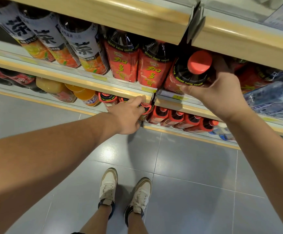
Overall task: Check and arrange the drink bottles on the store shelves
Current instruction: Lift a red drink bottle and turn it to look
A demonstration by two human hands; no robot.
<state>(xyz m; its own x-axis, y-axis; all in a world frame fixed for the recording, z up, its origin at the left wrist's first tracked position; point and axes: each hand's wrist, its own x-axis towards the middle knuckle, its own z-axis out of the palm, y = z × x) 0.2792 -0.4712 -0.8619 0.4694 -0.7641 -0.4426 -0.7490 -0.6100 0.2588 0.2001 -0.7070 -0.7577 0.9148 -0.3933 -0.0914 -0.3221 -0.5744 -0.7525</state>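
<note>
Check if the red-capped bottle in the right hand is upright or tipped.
Tipped: the red-capped bottle leans cap-outward; the right hand grips it.

The fingers of my right hand [221,95] were hidden behind the red bottle [186,76], and my left hand [126,116] covered whatever its fingertips touched, so I could not judge that grip. The tea bottles [44,36] lost their caps behind the top shelf [120,16], the water bottles [272,98] were blurred and cut by the right edge, and I could not read the price tag [179,97].
</note>
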